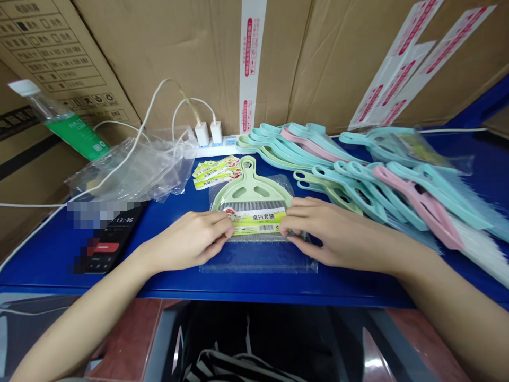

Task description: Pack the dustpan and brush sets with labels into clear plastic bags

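A pale green dustpan (264, 187) with a grey-bristled brush (254, 205) lies flat in a clear plastic bag (258, 260), its handle pointing away from me. Across the bristles sits a yellow-green label card (260, 218). My left hand (194, 236) is closed at the card's left end, fingertips curled on the bag. At the right end, my right hand (314, 228) is likewise closed on the bag, thumb below and fingers bent. Whether the fingertips also pinch the card through the film, I cannot tell.
Label cards (217, 171) lie behind the bag. Stacked dustpans (286, 146) and brushes (417, 199) fill the right. Leftward are clear bags (135, 167), a phone (115, 239), a tilted bottle (75, 132) and white cables. A power strip (226, 142) and cardboard boxes (191, 48) stand behind.
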{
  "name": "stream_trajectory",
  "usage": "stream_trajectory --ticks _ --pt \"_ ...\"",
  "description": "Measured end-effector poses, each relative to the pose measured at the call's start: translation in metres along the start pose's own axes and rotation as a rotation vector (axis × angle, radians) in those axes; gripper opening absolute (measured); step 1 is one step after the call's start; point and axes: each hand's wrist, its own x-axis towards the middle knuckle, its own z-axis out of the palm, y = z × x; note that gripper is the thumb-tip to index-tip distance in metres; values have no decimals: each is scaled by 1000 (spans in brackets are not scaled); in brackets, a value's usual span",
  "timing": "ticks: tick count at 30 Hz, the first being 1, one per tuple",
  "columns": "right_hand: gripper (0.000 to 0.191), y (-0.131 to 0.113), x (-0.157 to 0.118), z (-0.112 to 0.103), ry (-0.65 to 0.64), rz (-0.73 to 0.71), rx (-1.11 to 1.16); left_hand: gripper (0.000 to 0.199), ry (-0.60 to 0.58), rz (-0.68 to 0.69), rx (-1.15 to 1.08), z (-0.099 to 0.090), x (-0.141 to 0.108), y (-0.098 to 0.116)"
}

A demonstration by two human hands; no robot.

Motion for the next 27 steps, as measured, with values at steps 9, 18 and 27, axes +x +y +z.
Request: stream_trajectory --ticks 9,18,27 --pt "14 -1 4 7 93 6 -10 28 233 112 291 5 4 2" --pt "19 -8 12 15 192 16 63 33 267 167 337 6 5 3" --pt "21 -9 15 18 158 -5 92 29 154 78 146 15 7 7"
